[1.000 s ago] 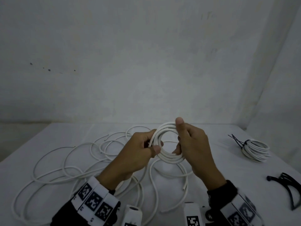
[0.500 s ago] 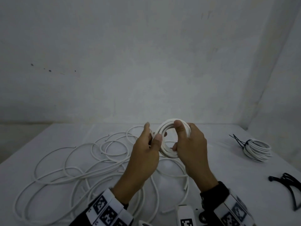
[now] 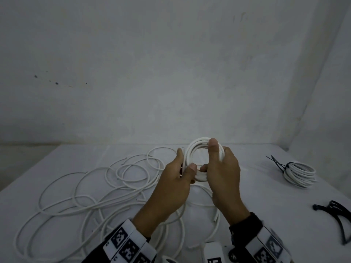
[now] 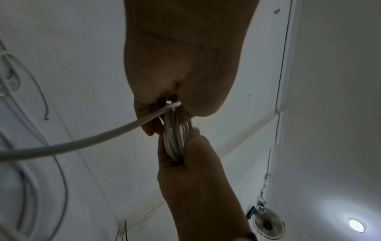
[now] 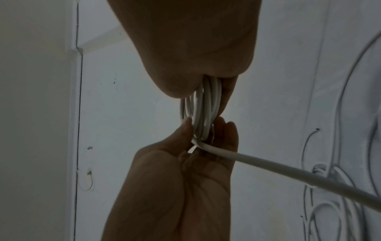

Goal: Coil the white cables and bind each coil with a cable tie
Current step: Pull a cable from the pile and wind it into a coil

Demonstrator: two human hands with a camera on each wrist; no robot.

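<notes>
A small coil of white cable (image 3: pixel 191 149) is held upright above the table between both hands. My left hand (image 3: pixel 187 162) pinches its left side, thumb in front and fingers upright behind. My right hand (image 3: pixel 213 160) grips the right side, thumb on the top and fingers curled under the bottom. In the left wrist view the coil (image 4: pixel 175 141) sits between the left hand (image 4: pixel 181 65) and the right hand (image 4: pixel 191 179), and its loose tail (image 4: pixel 82 141) runs off to the left. The right wrist view shows the same coil (image 5: pixel 206 110) and tail (image 5: pixel 288 171).
Several loose white cables (image 3: pixel 114 186) sprawl over the white table (image 3: pixel 266 196) to the left and under my hands. A finished coil bound with a black tie (image 3: pixel 298 173) lies at the right. Spare black cable ties (image 3: pixel 338 215) lie near the right edge.
My left hand has shifted its hold on the coil, fingers now upright behind it. The coil has risen a little and moved slightly right. My right hand keeps its grip.
</notes>
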